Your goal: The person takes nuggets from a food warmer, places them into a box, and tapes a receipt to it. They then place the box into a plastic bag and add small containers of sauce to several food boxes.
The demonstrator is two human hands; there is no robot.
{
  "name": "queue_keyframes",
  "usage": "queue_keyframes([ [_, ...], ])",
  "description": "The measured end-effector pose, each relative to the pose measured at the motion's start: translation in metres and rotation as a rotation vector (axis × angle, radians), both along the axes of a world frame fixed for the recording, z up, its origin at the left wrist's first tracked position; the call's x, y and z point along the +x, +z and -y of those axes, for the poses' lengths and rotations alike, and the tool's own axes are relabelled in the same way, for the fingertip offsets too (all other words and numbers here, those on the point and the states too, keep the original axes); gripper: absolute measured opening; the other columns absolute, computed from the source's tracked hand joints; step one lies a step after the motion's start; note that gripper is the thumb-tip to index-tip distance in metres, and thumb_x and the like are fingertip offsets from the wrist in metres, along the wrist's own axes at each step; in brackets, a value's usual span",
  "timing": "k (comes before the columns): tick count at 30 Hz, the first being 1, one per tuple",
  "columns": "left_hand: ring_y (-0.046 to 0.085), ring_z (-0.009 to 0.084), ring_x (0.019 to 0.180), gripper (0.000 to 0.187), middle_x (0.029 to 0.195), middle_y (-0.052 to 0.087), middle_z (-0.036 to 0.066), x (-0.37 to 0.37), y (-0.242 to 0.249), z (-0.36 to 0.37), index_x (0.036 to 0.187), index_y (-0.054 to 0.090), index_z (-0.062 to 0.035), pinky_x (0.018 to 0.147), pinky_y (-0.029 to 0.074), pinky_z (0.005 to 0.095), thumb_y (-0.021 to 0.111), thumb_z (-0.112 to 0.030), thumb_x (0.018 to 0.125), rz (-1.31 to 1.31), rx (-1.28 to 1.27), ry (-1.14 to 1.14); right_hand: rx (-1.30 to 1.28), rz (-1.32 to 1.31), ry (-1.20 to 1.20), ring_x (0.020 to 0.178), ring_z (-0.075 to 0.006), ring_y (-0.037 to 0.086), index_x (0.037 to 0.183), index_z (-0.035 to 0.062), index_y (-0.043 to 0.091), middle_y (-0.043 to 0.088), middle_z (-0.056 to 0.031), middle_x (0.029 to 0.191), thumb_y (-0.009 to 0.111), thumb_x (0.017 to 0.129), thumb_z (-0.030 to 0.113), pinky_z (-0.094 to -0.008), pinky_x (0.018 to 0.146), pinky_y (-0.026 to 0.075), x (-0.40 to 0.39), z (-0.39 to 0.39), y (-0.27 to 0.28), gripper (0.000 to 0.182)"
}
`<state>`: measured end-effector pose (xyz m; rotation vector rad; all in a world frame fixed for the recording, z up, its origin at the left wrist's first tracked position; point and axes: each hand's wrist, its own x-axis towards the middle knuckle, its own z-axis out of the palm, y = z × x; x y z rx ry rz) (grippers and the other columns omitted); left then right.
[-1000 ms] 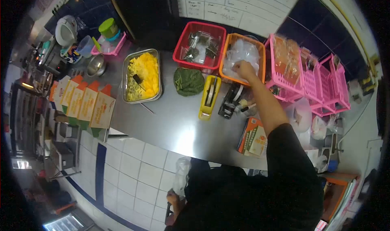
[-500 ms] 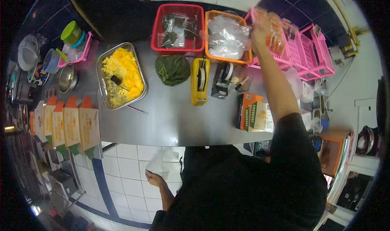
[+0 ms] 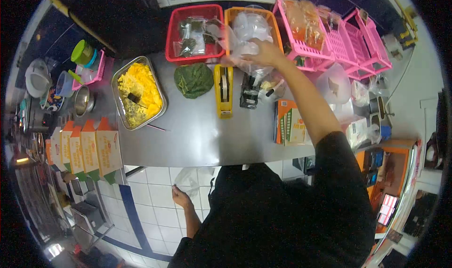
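My right hand (image 3: 264,54) is over the front of the orange basket (image 3: 278,30), its fingers closed on a clear plastic bag, partly blurred. More clear plastic bags (image 3: 252,25) fill that basket. Down below the table edge, my left hand (image 3: 181,197) pinches another clear plastic bag (image 3: 189,179) that hangs over the floor tiles. Left of the orange basket is a red basket (image 3: 194,60) with small packets of something dark green. A yellow tape dispenser (image 3: 224,109) and a black tape dispenser (image 3: 248,97) stand just in front of the baskets.
A dark green, wrinkled bundle (image 3: 193,80) lies beside a metal tray (image 3: 163,109) of yellow shredded food. Folded cartons (image 3: 108,148) line the table's left end. Pink baskets (image 3: 306,51), one with orange-brown packets, and an orange box (image 3: 282,119) are on the right.
My right hand has moved left from the pink basket to the orange basket and taken hold of a clear bag. My left hand still holds its bag low. The camera view has shifted slightly.
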<state>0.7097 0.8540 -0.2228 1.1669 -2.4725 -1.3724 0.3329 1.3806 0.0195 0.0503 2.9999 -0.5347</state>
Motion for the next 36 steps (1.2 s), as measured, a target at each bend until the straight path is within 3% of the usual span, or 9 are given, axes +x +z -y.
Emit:
queue_keyframes([
  [7, 0.057, 0.0174, 0.081, 0.044, 0.092, 0.065, 0.01, 0.021, -0.023, 0.013, 0.118, 0.062, 0.0071, 0.073, 0.047, 0.0312, 0.046, -0.031, 0.102, -0.027, 0.122, -0.031, -0.012, -0.125, 0.038, 0.108, -0.0392, 0.063, 0.134, 0.0152, 0.055, 0.066, -0.0184, 0.117, 0.069, 0.069, 0.069, -0.0455, 0.095, 0.048, -0.055, 0.038, -0.06, 0.086],
  [11, 0.041, 0.0088, 0.057, 0.042, 0.067, 0.05, -0.001, 0.028, 0.018, -0.002, 0.116, 0.063, 0.0063, 0.051, 0.034, 0.0271, 0.047, -0.03, 0.102, 0.149, 0.165, 0.05, 0.052, -0.276, 0.139, 0.071, -0.0425, 0.065, 0.071, 0.0006, 0.069, 0.065, -0.0248, 0.074, 0.07, 0.076, 0.04, -0.0512, 0.064, 0.05, -0.068, 0.029, -0.088, 0.04],
  [15, 0.029, 0.0048, 0.05, 0.041, 0.06, 0.038, -0.006, 0.041, 0.024, -0.007, 0.117, 0.063, 0.0036, 0.044, 0.021, 0.0258, 0.049, -0.031, 0.101, 0.082, 0.24, 0.158, -0.304, -0.196, -0.082, 0.094, -0.0309, 0.068, 0.103, 0.0059, 0.07, 0.07, -0.0201, 0.096, 0.067, 0.082, 0.044, -0.0404, 0.084, 0.051, -0.064, 0.005, -0.075, 0.043],
  [24, 0.046, 0.011, 0.052, 0.04, 0.073, 0.061, 0.001, 0.037, 0.033, -0.021, 0.12, 0.063, 0.0039, 0.047, 0.037, 0.0288, 0.051, -0.029, 0.099, 0.085, 0.273, 0.032, -0.458, -0.361, -0.11, 0.086, -0.0253, 0.065, 0.097, 0.002, 0.068, 0.069, -0.0153, 0.09, 0.067, 0.083, 0.018, -0.0375, 0.079, 0.05, -0.011, -0.024, -0.028, 0.022],
  [28, 0.063, 0.0225, 0.065, 0.043, 0.082, 0.067, 0.022, 0.03, 0.08, -0.046, 0.114, 0.067, -0.0011, 0.06, 0.048, 0.0382, 0.035, -0.028, 0.102, 0.243, -0.011, -0.186, -0.579, -0.442, -0.302, 0.089, -0.0211, 0.06, 0.106, -0.0025, 0.066, 0.068, -0.0116, 0.099, 0.055, 0.091, 0.018, -0.0362, 0.082, 0.047, 0.051, 0.012, 0.03, 0.027],
  [30, 0.066, 0.0312, 0.07, 0.039, 0.086, 0.068, 0.024, 0.025, 0.107, -0.065, 0.121, 0.062, -0.002, 0.066, 0.05, 0.0407, 0.033, -0.017, 0.099, 0.305, -0.001, -0.258, -1.1, -0.533, -0.162, 0.085, -0.0193, 0.059, 0.105, -0.0027, 0.065, 0.066, -0.0101, 0.096, 0.05, 0.094, 0.017, -0.0343, 0.079, 0.046, 0.126, 0.072, 0.074, 0.027],
  [32, 0.061, 0.0262, 0.062, 0.041, 0.079, 0.065, 0.019, 0.019, 0.141, -0.08, 0.123, 0.06, -0.0005, 0.054, 0.045, 0.0384, 0.036, -0.026, 0.102, 0.243, 0.022, -0.361, -0.555, -0.627, -0.039, 0.082, -0.0174, 0.057, 0.101, 0.0018, 0.063, 0.063, -0.0082, 0.091, 0.049, 0.095, 0.015, -0.031, 0.076, 0.045, 0.217, 0.121, 0.077, 0.02],
  [34, 0.057, 0.0218, 0.06, 0.044, 0.075, 0.062, 0.015, 0.018, 0.206, -0.104, 0.119, 0.061, 0.0004, 0.051, 0.041, 0.0362, 0.036, -0.032, 0.103, 0.282, 0.237, -0.266, -0.592, -0.64, 0.447, 0.099, -0.0334, 0.06, 0.106, 0.0012, 0.064, 0.062, -0.0204, 0.106, 0.052, 0.084, 0.008, -0.045, 0.086, 0.048, 0.302, 0.168, 0.007, 0.026],
  [36, 0.053, 0.0174, 0.059, 0.048, 0.071, 0.059, 0.011, 0.019, 0.266, -0.139, 0.115, 0.061, 0.0013, 0.048, 0.036, 0.034, 0.036, -0.038, 0.104, 0.318, 0.462, -0.205, -1.284, 0.148, 0.698, 0.103, -0.0376, 0.06, 0.106, -0.0034, 0.061, 0.062, -0.0239, 0.105, 0.049, 0.081, 0.0, -0.0417, 0.09, 0.047, 0.343, 0.225, -0.038, 0.029],
])
